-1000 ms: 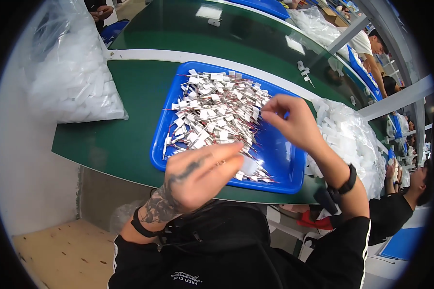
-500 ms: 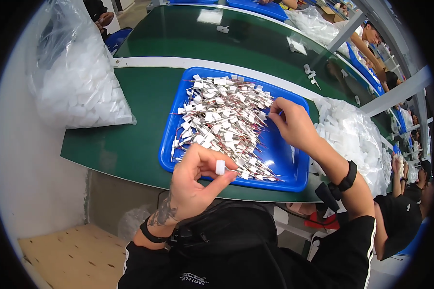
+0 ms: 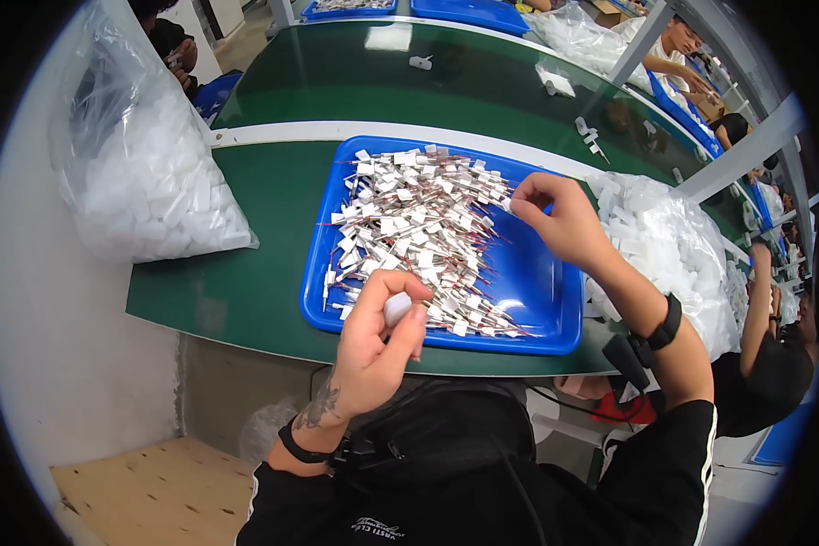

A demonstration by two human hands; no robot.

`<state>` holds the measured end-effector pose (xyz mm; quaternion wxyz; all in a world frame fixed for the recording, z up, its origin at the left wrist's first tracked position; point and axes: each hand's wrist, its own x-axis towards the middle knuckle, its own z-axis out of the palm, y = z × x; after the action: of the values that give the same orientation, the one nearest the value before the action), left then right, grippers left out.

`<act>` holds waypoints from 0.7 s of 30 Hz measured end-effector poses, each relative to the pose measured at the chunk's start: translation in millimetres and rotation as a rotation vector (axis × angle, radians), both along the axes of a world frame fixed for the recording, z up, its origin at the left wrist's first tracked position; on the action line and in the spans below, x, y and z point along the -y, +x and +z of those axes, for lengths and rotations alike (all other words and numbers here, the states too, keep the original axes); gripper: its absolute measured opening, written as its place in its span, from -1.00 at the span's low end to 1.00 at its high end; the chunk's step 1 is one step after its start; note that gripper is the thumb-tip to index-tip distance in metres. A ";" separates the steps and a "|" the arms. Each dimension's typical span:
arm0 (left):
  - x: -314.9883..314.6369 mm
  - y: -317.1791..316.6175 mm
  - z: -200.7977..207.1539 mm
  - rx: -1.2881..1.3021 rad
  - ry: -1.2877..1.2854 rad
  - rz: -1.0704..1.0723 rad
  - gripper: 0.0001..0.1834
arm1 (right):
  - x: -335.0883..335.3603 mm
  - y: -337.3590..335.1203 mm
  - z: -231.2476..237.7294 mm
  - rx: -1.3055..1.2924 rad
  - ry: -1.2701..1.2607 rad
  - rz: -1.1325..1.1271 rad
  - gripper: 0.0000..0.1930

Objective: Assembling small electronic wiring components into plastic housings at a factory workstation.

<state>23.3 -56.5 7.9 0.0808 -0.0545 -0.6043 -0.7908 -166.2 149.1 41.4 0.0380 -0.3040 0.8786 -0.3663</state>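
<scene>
left hand (image 3: 373, 341) pinches a small white cap (image 3: 398, 308) over the blue tray (image 3: 537, 291) near edge | right hand (image 3: 555, 218) fingers pressed on a wired piece (image 3: 503, 202), seemingly, at the pile (image 3: 419, 227) | risk: tangled wires could drag neighbours out.

Your left hand (image 3: 373, 350) is bare; a dark tattoo marks the wrist, and a thin black band sits just below it. Your right hand (image 3: 560, 218) is bare; a black strap with a buckle circles that wrist. You wear a black top with small white chest lettering and white stripes down the right sleeve.
</scene>
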 end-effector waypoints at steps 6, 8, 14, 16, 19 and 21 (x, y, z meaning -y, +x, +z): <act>-25.3 -14.6 27.8 0.042 -0.320 -0.007 -0.76 | 2.4 95.6 27.5 0.724 -0.766 -0.051 -0.89; -35.3 -13.0 32.8 0.078 -0.281 -0.039 -0.76 | 5.9 118.8 29.9 0.728 -0.818 -0.054 -0.89; -46.9 -7.9 25.6 0.242 0.050 -0.256 -0.87 | -17.5 128.1 15.8 0.939 -0.921 0.062 -0.81; -45.5 -11.0 23.4 0.259 0.046 -0.309 -0.87 | -24.3 122.3 14.0 0.977 -0.824 0.135 -0.70; -47.9 -15.1 23.4 0.242 0.087 -0.443 -0.80 | -35.4 114.4 18.7 1.022 -0.675 0.192 -0.63; -50.0 -15.5 19.6 0.221 0.051 -0.490 -0.81 | -39.8 107.0 23.0 1.107 -0.562 0.235 -0.73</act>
<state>7.8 -6.6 27.6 -0.1782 -0.1107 -0.5582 -0.8028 -59.2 189.0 64.4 0.4456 -0.1625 0.5598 -0.6795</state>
